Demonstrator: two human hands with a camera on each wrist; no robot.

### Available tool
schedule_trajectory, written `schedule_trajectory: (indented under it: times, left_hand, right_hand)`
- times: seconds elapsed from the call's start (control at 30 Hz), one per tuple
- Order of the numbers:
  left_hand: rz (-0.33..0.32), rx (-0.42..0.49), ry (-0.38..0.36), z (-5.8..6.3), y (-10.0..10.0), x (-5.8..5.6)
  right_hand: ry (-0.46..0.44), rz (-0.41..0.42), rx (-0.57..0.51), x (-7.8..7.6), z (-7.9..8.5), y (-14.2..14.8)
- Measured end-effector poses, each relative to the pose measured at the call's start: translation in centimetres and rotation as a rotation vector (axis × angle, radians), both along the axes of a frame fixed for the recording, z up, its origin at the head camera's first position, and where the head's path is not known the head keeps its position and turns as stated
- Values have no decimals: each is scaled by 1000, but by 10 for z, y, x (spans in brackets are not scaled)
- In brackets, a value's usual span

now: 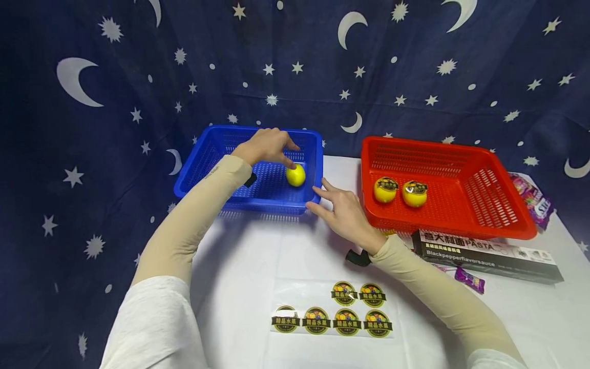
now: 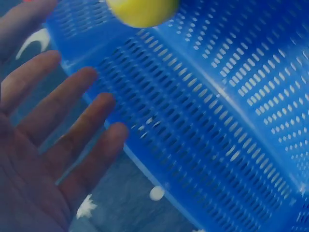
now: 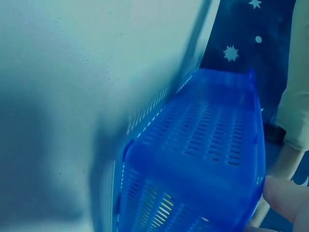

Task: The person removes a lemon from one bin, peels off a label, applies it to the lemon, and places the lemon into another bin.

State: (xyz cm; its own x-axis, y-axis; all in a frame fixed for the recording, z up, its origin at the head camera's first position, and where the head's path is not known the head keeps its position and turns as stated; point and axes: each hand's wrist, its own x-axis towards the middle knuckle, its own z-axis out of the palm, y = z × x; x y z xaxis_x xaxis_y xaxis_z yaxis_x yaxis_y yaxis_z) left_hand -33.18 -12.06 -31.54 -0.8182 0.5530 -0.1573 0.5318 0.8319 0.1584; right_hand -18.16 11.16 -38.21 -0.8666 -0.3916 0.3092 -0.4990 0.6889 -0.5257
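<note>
A plain yellow fruit (image 1: 295, 176), round and with no sticker showing, lies in the right part of the blue basket (image 1: 249, 202). Over it is my left hand (image 1: 267, 146), its fingers spread and slightly bent. In the left wrist view, the fingers of that hand (image 2: 63, 130) are extended and apart from the yellow fruit (image 2: 143, 10); the palm holds nothing. My right hand (image 1: 343, 212) reaches to the basket's near right corner, fairly straight fingers touching the rim. The right wrist view has its thumb (image 3: 285, 195) against the rim of the blue basket (image 3: 193, 166).
Two yellow fruits (image 1: 385, 190) with round black-and-gold stickers sit in a red basket (image 1: 479, 197) on the right. In front of it lie a pasta box (image 1: 488, 259) and a small purple packet (image 1: 469, 280). A sticker sheet (image 1: 332, 310) bearing several labels is nearer on the white table.
</note>
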Motion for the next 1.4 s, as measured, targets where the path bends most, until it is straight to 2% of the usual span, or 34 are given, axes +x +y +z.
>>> schedule_trajectory:
  times: [0.13, 0.23, 0.4, 0.63, 0.87, 1.1, 1.23, 1.4]
  left_hand:
    - [44, -78, -92, -15, 5, -6]
    - [74, -107, -123, -27, 6, -7]
    - [95, -57, -133, -41, 11, -6]
    - [80, -5, -144, -42, 16, -4]
    - [61, 9, -85, -43, 18, -5]
    - [33, -64, -99, -49, 25, -5]
    - [32, -65, -92, -51, 27, -4]
    - [47, -37, -68, -44, 26, -3]
  right_hand:
    - [-6, -8, -11, 1, -1, -2]
    - [-9, -8, -17, 1, 0, -4]
    - [1, -20, -26, 2, 0, -3]
    - [7, -15, -51, 2, -3, -1]
    - [6, -18, -59, 1, -4, 0]
    - [3, -27, -65, 3, -7, 0]
    - [9, -24, -75, 4, -7, 1]
    - [4, -16, -79, 3, -6, 2]
